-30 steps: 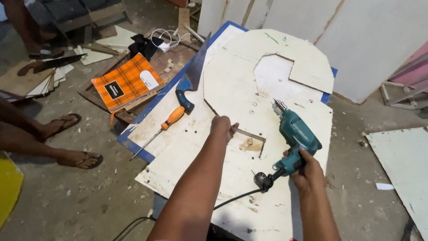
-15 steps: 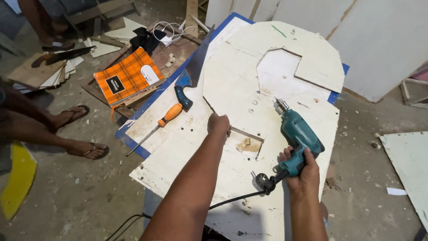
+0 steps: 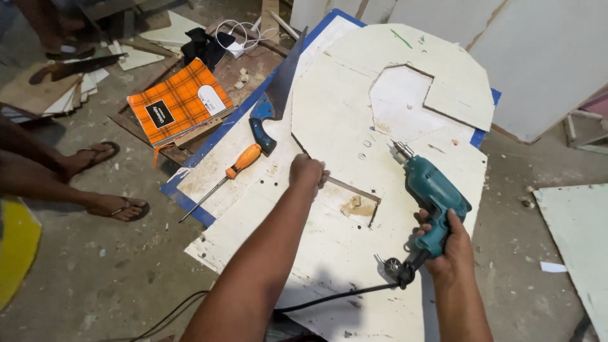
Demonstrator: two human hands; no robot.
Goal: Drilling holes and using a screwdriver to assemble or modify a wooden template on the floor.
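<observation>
My right hand (image 3: 447, 244) grips the handle of a teal electric drill (image 3: 429, 192); its chuck points up and left, just over a large white cut-out board (image 3: 342, 114) on the floor. A black cord trails from the drill toward me. My left hand (image 3: 308, 173) is closed on the edge of that top board, beside a rectangular notch with a wood scrap (image 3: 356, 206) in it. To the left lie an orange-handled screwdriver (image 3: 229, 174) and a handsaw with a blue-black handle (image 3: 265, 124).
An orange checked notebook (image 3: 179, 109) lies on boards at upper left, with white cables (image 3: 237, 31) and dark items behind it. Another person's sandalled feet (image 3: 107, 177) rest on the concrete at left. White panels (image 3: 538, 57) stand at the back and right.
The view has drawn nearer to the boards. My left hand has stayed on the board edge and my right hand has kept hold of the drill, nearly unmoved.
</observation>
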